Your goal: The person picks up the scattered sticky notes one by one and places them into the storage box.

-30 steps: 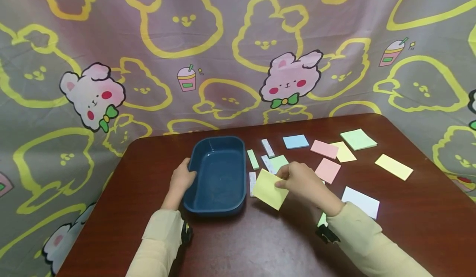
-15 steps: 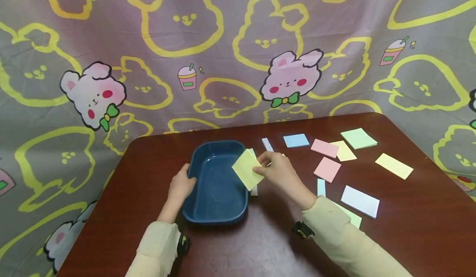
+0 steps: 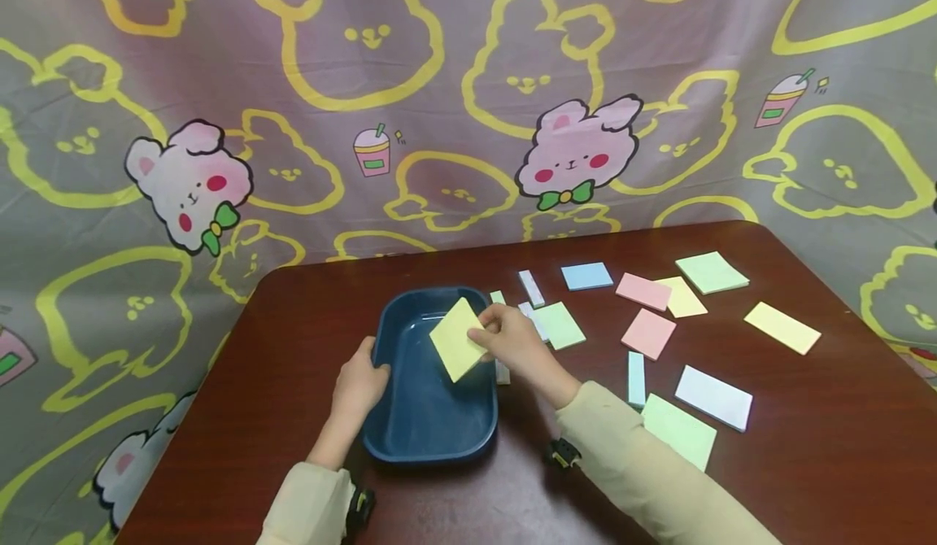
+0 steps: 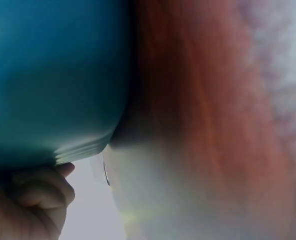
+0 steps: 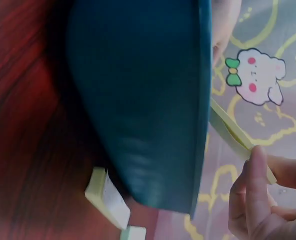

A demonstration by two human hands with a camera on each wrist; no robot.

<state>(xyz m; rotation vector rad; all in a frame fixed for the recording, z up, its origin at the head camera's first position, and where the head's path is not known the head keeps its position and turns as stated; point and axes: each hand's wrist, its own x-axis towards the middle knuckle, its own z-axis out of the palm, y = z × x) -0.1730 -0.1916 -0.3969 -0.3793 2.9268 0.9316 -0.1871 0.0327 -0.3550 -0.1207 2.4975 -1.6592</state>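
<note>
Yellow note pad is above the blue tray, toward its right side, pinched by the right hand. The left hand grips the tray's left rim; pink pads lie farther right.

Glossy plastic-looking tray, matt paper pad, polished wood-look table.

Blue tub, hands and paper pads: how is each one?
Blue tub, open side up, nothing visible inside
Left hand, gripping the tub's edge
Held yellow pad, tilted, over the tub
Right hand, pinching that pad
Blue pad, lying flat
White pad, lying flat
Oblong pink pad, partly on a yellow pad
Other pads, lying on the table
</note>
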